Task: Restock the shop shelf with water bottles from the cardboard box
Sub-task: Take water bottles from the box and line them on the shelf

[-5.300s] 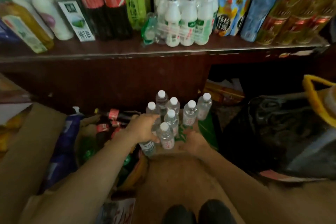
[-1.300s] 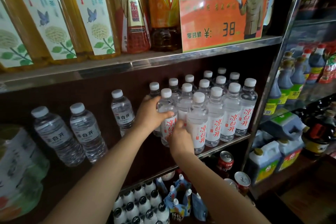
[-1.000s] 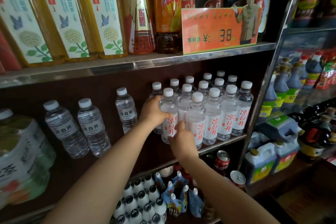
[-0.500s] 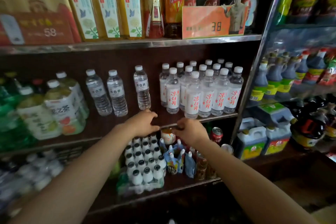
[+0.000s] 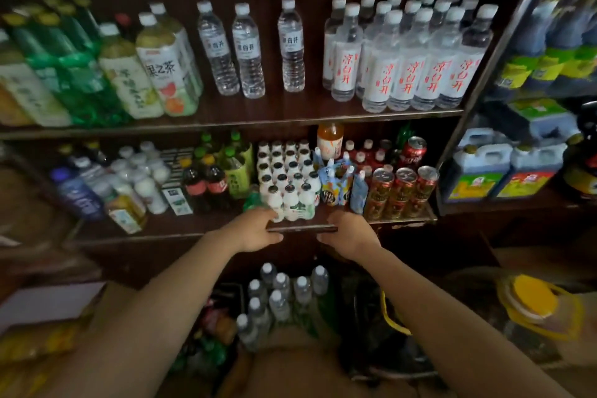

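1. Fingers of the left hand (image 5: 255, 231) are loosely curled and hold nothing; fingers of the right hand (image 5: 350, 233) are likewise loosely bent and empty. Both hands hang at centre frame, level with the edge of the lower shelf (image 5: 400, 223).
2. Judgement: the hands are between loads, lowered toward the stock below for a further pick-up.
3. Task item: loose water bottles (image 5: 281, 294) stand upright, caps up, at lower centre, directly beneath the hands. The cardboard box (image 5: 290, 365) appears as a brown edge in front of them; whether the bottles stand inside it cannot be told.
4. Destination: the restocked group of red-lettered water bottles (image 5: 407, 58) stands in close ranks at upper right on the upper shelf (image 5: 226, 121), tight against the metal upright. Judgement: packed to use the depth and leave fronts facing out.
5. Three separate water bottles with grey labels (image 5: 250, 48) stand apart at upper centre; open shelf lies between them and the ranks.
6. Surroundings: small white bottles (image 5: 290, 184) and red cans (image 5: 400, 191) crowd the lower shelf just behind the hands. A yellow-lidded container (image 5: 533, 304) sits lower right.
7. Obstruction, as judgement: the lower shelf overhangs the stock, so a lift needs to clear its edge.
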Available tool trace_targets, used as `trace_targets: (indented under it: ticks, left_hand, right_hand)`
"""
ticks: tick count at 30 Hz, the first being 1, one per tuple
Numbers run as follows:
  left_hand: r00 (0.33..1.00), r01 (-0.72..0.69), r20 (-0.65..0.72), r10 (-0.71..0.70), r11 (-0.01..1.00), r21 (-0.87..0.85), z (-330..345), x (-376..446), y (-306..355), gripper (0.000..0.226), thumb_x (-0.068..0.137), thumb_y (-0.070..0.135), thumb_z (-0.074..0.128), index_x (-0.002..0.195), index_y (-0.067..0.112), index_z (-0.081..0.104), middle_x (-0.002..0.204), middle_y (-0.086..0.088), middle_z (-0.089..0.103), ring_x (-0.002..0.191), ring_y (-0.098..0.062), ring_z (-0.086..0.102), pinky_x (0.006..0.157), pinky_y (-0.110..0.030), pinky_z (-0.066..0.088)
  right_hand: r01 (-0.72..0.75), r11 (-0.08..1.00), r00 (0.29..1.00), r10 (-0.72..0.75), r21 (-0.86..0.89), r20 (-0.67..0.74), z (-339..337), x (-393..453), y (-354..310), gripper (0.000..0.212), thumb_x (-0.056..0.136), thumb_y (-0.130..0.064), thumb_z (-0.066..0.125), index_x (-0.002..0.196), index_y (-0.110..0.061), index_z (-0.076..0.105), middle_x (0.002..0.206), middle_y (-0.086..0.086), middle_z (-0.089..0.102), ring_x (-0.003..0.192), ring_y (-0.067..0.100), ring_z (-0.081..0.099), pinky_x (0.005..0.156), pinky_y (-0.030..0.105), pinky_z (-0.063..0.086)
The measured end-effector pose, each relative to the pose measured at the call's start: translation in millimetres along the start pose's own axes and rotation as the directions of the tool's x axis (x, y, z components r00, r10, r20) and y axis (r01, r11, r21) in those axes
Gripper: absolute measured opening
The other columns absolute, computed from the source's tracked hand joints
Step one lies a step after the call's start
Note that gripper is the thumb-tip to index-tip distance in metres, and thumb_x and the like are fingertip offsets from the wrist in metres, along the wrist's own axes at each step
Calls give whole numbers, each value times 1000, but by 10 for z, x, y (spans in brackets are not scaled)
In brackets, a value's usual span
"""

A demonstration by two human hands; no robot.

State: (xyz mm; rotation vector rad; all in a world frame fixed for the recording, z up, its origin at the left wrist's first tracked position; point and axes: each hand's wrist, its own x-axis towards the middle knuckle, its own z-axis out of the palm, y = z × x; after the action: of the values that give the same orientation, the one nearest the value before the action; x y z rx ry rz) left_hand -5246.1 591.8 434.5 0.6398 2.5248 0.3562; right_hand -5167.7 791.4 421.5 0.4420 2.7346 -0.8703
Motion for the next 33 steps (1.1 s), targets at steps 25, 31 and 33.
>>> trace_targets:
  ticks: [25, 31, 33]
  left_hand:
    - [983, -101, 148, 107, 994, -50, 3217, 2762, -918, 107, 71, 33, 82, 151, 17, 13, 148, -7, 38, 131, -24, 43, 97, -27, 38]
    - [977, -199, 85, 193, 978, 63, 3724, 3323, -1023, 99, 64, 36, 86, 144, 18, 31, 143, -3, 42, 128, -23, 45, 103, -36, 43]
    - [971, -241, 15, 240, 968, 71, 3865, 3456, -1061, 67, 62, 36, 87, 117, 22, 52, 120, 1, 56, 109, -20, 54, 89, -35, 48]
  right_hand:
    - [-341, 842, 919, 392, 419, -40, 4027, 1534, 2349, 80, 77, -35, 74, 139, -13, 28, 131, 11, 49, 118, 30, 52, 92, 40, 49]
    - [-337, 809, 903, 422, 482, -78, 4451, 1922, 2686, 96, 76, -42, 74, 147, -13, 16, 141, 10, 41, 127, 31, 46, 100, 41, 45]
    - [-325, 792, 896, 433, 517, -100, 4552, 2047, 2770, 93, 77, -37, 75, 147, -14, 18, 143, 10, 40, 130, 30, 44, 101, 41, 43]
